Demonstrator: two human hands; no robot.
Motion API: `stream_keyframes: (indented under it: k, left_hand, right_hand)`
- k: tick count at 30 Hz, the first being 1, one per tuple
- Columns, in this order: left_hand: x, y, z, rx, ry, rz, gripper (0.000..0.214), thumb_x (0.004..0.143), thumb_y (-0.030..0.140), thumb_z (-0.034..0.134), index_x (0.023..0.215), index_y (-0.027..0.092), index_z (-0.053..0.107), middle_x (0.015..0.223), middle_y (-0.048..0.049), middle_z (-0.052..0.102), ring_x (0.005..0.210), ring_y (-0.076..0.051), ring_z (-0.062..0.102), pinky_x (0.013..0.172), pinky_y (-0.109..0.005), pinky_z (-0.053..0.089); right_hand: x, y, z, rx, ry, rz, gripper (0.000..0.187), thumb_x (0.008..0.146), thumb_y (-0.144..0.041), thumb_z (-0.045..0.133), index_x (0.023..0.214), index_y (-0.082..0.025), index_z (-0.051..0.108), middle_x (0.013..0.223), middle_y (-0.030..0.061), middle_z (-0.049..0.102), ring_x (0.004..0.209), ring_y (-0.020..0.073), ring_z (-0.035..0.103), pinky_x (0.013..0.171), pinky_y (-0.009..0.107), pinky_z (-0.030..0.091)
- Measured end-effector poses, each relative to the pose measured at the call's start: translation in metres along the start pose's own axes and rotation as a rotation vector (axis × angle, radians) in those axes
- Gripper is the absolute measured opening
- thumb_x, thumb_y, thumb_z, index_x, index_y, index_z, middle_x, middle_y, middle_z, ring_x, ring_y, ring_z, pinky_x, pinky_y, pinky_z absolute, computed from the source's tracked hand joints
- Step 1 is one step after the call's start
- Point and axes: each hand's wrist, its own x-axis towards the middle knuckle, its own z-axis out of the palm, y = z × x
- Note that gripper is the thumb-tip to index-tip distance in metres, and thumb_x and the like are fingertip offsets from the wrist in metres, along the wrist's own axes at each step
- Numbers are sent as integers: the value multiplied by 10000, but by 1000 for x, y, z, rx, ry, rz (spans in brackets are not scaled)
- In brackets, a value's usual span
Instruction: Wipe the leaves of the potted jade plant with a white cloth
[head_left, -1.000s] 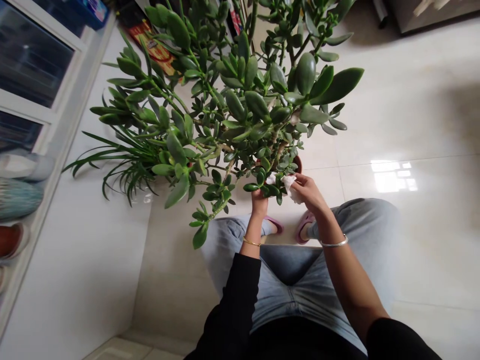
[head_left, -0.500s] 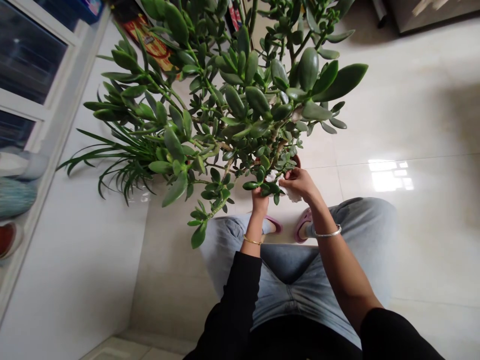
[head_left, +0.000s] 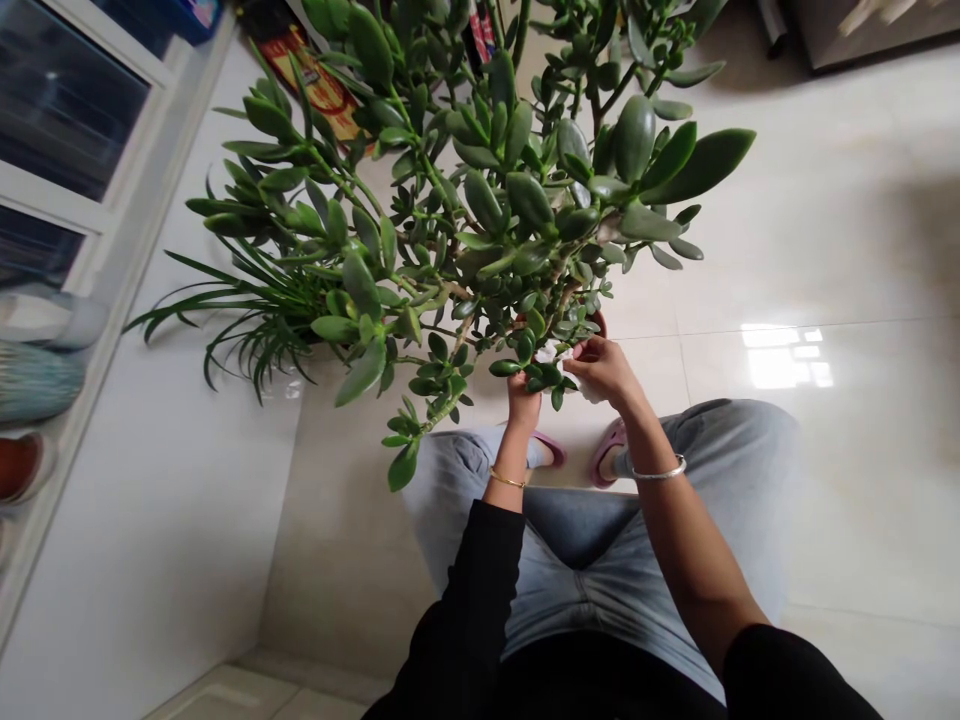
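A big jade plant (head_left: 529,205) with thick, glossy green leaves fills the upper middle of the view. Its reddish pot (head_left: 598,322) shows only as a bit of rim behind my right hand. My right hand (head_left: 604,370) is closed on a crumpled white tissue (head_left: 588,385), held against the low leaves at the front. To the left of it, my left hand (head_left: 523,400) reaches up under a low cluster of leaves (head_left: 544,374). Leaves cover its fingertips, so its grip is hidden.
A spider plant (head_left: 259,310) with long thin leaves stands to the left by the white wall (head_left: 195,480). Several pots, one of them ribbed blue (head_left: 37,385), line the window ledge. A red and yellow package (head_left: 319,75) lies behind the foliage. Pale tiles (head_left: 847,450) cover the floor.
The view has shifted slightly, so the plant and the ledge appear a little further right. My right hand stays at the low leaves with the tissue, and less of the tissue shows below it.
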Motion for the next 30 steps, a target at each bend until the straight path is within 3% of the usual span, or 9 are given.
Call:
stream_keyframes:
  k: [6,13,16,24,30]
  left_hand:
    - [0,0,-1,20,7,23,240,605,292,850,726,187,671,758,6,717,714,-139,612,750,-283,515]
    - [-10,0,-2,89,68,24,200,666,286,839,742,179,689,741,6,724,762,-163,653,780,-283,528]
    - [-12,3,-1,115,70,29,175,692,270,833,764,174,706,736,7,727,743,-157,654,769,-276,530]
    - [-9,18,1,169,22,58,90,651,172,801,703,172,728,733,-15,741,767,-178,649,780,-292,535]
    - [-11,25,3,152,-40,73,162,636,263,849,709,189,724,752,-31,744,827,-208,666,859,-338,549]
  right_hand:
    - [-2,0,0,10,41,3,266,566,-375,792,667,-216,605,641,-3,649,589,143,585,540,253,457]
    - [-22,9,9,43,130,-39,380,672,-502,768,899,-202,720,814,46,734,645,168,618,543,273,487]
    - [-24,7,12,51,166,-89,351,675,-458,764,915,-207,710,911,51,733,720,164,610,639,285,516]
    - [-28,-3,17,80,215,-216,272,695,-335,691,938,-224,639,886,18,640,756,160,561,709,288,506]
    - [-29,-5,17,90,172,-260,280,694,-291,653,968,-243,619,923,21,639,831,177,602,810,316,530]
